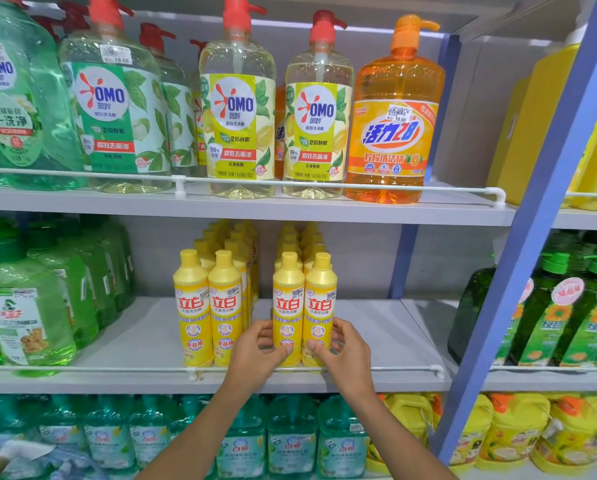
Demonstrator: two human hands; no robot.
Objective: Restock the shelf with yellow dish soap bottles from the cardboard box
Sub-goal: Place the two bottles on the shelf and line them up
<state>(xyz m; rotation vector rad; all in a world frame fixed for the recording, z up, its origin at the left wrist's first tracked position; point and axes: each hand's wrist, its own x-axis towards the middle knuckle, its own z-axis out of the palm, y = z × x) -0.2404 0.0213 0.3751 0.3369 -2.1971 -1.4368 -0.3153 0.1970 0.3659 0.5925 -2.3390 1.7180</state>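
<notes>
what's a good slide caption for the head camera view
Both hands, left and right, steady two front yellow soap bottles on the middle shelf.

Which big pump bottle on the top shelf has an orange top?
The orange bottle at the right end of the top shelf. Its pump is orange; the other pump bottles there have red pumps.

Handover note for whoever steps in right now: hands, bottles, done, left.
Left hand: fingers on the left front bottle of the right-hand pair, low on its label.
Right hand: fingers on the right front bottle beside it.
Both bottles stand upright on the middle shelf, behind the front rail.
Done: two double rows of yellow bottles, a gap between them.
Left: bare shelf on both sides to fill. Cardboard box not in view.
</notes>
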